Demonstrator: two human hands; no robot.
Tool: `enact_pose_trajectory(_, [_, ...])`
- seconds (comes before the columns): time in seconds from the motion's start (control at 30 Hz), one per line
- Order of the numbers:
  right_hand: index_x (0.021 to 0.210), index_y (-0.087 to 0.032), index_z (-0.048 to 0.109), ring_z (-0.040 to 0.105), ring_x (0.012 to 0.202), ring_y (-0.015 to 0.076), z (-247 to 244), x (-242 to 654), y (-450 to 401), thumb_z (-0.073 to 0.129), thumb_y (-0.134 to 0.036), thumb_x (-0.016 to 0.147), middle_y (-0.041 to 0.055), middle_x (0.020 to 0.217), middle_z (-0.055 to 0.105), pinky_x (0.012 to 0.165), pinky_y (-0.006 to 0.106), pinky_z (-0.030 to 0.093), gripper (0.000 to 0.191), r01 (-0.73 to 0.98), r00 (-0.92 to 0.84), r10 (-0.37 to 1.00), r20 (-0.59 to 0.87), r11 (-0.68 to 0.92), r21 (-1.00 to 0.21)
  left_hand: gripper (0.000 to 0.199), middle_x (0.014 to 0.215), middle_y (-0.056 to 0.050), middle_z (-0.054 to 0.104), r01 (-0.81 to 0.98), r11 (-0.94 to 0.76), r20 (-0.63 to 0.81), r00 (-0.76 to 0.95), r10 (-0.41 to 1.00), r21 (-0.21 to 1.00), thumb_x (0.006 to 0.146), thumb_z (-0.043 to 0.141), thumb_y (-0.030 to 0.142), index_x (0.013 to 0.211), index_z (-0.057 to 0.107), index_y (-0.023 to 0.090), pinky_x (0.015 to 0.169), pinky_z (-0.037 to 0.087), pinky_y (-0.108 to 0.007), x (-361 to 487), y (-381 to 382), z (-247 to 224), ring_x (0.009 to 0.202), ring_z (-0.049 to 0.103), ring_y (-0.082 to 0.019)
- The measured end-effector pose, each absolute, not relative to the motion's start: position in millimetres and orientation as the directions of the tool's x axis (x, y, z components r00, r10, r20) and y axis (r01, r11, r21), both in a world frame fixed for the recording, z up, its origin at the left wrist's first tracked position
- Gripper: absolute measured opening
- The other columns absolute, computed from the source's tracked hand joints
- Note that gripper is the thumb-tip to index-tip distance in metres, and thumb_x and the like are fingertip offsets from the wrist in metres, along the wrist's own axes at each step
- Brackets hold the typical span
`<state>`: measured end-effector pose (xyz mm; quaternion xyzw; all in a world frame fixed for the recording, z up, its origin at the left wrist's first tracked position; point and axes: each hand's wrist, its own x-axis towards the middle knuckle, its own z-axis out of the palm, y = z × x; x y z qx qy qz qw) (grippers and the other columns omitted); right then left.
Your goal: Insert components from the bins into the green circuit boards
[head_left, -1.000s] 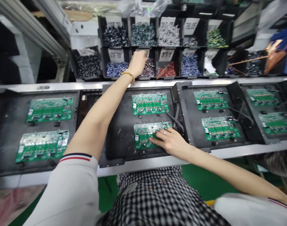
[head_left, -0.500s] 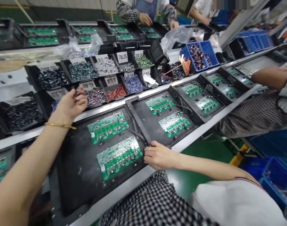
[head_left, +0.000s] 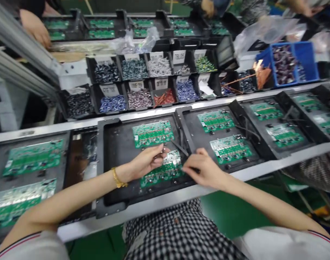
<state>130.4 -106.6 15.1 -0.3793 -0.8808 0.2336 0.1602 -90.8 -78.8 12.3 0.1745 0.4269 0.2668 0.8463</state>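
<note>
Two green circuit boards lie in a black tray (head_left: 116, 141) in front of me. My left hand (head_left: 147, 160), a gold bracelet on its wrist, is over the near board (head_left: 170, 169) with its fingertips pinched together; whatever they hold is too small to make out. The far board (head_left: 153, 133) lies just beyond that hand. My right hand (head_left: 201, 168) is at the tray's right edge, fingers curled round something dark that I cannot make out. A black strap (head_left: 180, 148) sticks out between the two hands.
Behind the tray stand two rows of black bins with small components, among them red ones (head_left: 165, 97). A blue bin (head_left: 305, 61) is at the back right. More trays with boards line the rail (head_left: 143, 113) on both sides. Other people's hands show across the line.
The view has turned left. My left hand has come from the component bins to above the near board. My right hand has lifted from the tray's near edge and curled its fingers.
</note>
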Motion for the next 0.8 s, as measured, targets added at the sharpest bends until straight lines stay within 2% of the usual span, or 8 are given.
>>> enact_pose_trajectory(0.13, [0.087, -0.018, 0.064, 0.063, 0.083, 0.0131, 25.4, 97.8, -74.9, 0.052, -0.025, 0.088, 0.0021, 0.088, 0.072, 0.076, 0.03, 0.029, 0.014, 0.589, -0.515, 0.82, 0.249, 0.549, -0.592, 0.032, 0.066, 0.001, 0.043, -0.295, 0.713, -0.561, 0.457, 0.69, 0.636, 0.078, 0.067, 0.042, 0.077, 0.06, 0.01, 0.043, 0.019, -0.017, -88.9, -84.2, 8.9, 0.049, 0.028, -0.004])
enact_pose_trajectory(0.23, [0.088, -0.018, 0.064, 0.063, 0.084, 0.0145, 28.0, 81.5, -64.0, 0.053, -0.027, 0.088, 0.0021, 0.089, 0.071, 0.077, 0.031, 0.028, 0.014, 0.599, -0.58, 0.771, 0.264, 0.623, -0.503, 0.039, 0.062, 0.003, 0.039, -0.31, 0.655, -0.507, 0.44, 0.741, 0.689, 0.074, 0.07, 0.046, 0.068, 0.053, 0.012, 0.044, 0.018, -0.018, -88.2, -84.7, 9.5, 0.05, 0.026, -0.005])
enact_pose_trajectory(0.33, [0.085, -0.017, 0.063, 0.062, 0.08, 0.015, 32.8, 80.9, -61.1, 0.048, -0.024, 0.09, 0.0023, 0.086, 0.071, 0.078, 0.033, 0.025, 0.017, 0.631, -0.633, 0.734, 0.246, 0.673, -0.385, 0.034, 0.064, 0.002, 0.039, -0.342, 0.67, -0.516, 0.442, 0.734, 0.659, 0.078, 0.067, 0.043, 0.069, 0.055, 0.012, 0.045, 0.021, -0.019, -93.0, -85.3, 11.5, 0.051, 0.028, -0.005])
enact_pose_trajectory(0.43, [0.085, -0.017, 0.063, 0.061, 0.081, 0.0157, 32.4, 88.9, -60.1, 0.049, -0.021, 0.088, 0.0018, 0.087, 0.07, 0.075, 0.033, 0.021, 0.015, 0.664, -0.664, 0.732, 0.155, 0.672, -0.329, 0.018, 0.071, -0.001, 0.046, -0.343, 0.749, -0.625, 0.413, 0.662, 0.567, 0.083, 0.062, 0.027, 0.078, 0.061, 0.01, 0.048, 0.027, -0.018, -102.3, -90.4, 10.6, 0.056, 0.036, -0.006])
enact_pose_trajectory(0.5, [0.084, -0.018, 0.063, 0.06, 0.081, 0.0156, 25.1, 92.7, -60.4, 0.05, -0.019, 0.087, 0.0015, 0.088, 0.07, 0.073, 0.033, 0.02, 0.014, 0.665, -0.698, 0.715, 0.047, 0.671, -0.328, 0.01, 0.074, -0.002, 0.049, -0.302, 0.783, -0.675, 0.397, 0.622, 0.544, 0.083, 0.06, 0.018, 0.08, 0.062, 0.009, 0.046, 0.025, -0.017, -106.4, -97.5, 7.6, 0.055, 0.037, -0.004])
enact_pose_trajectory(0.63, [0.082, -0.015, 0.062, 0.057, 0.083, 0.0165, 4.7, 91.2, -63.4, 0.047, -0.015, 0.085, 0.0042, 0.091, 0.068, 0.072, 0.033, 0.018, 0.015, 0.672, -0.731, 0.678, -0.076, 0.695, -0.258, 0.014, 0.068, 0.001, 0.048, -0.229, 0.797, -0.679, 0.426, 0.598, 0.558, 0.082, 0.063, 0.023, 0.078, 0.06, 0.01, 0.043, 0.012, -0.019, -103.6, -114.2, 0.8, 0.046, 0.026, -0.002])
enact_pose_trajectory(0.7, [0.081, -0.014, 0.061, 0.055, 0.082, 0.0171, 0.0, 88.7, -64.3, 0.045, -0.014, 0.085, 0.0053, 0.09, 0.067, 0.072, 0.033, 0.017, 0.016, 0.677, -0.734, 0.673, -0.092, 0.714, -0.179, 0.016, 0.068, 0.001, 0.048, -0.23, 0.795, -0.673, 0.432, 0.601, 0.562, 0.08, 0.064, 0.025, 0.078, 0.061, 0.01, 0.044, 0.012, -0.019, -99.9, -118.7, -0.9, 0.046, 0.027, -0.002])
enact_pose_trajectory(0.8, [0.079, -0.013, 0.06, 0.052, 0.08, 0.0168, 1.7, 86.5, -63.1, 0.042, -0.01, 0.085, 0.0059, 0.09, 0.065, 0.072, 0.034, 0.017, 0.018, 0.644, -0.763, 0.631, -0.14, 0.76, -0.089, 0.007, 0.073, -0.001, 0.053, -0.24, 0.798, -0.667, 0.446, 0.597, 0.553, 0.08, 0.062, 0.016, 0.08, 0.063, 0.009, 0.046, 0.014, -0.019, -96.8, -118.7, -0.7, 0.048, 0.031, -0.001])
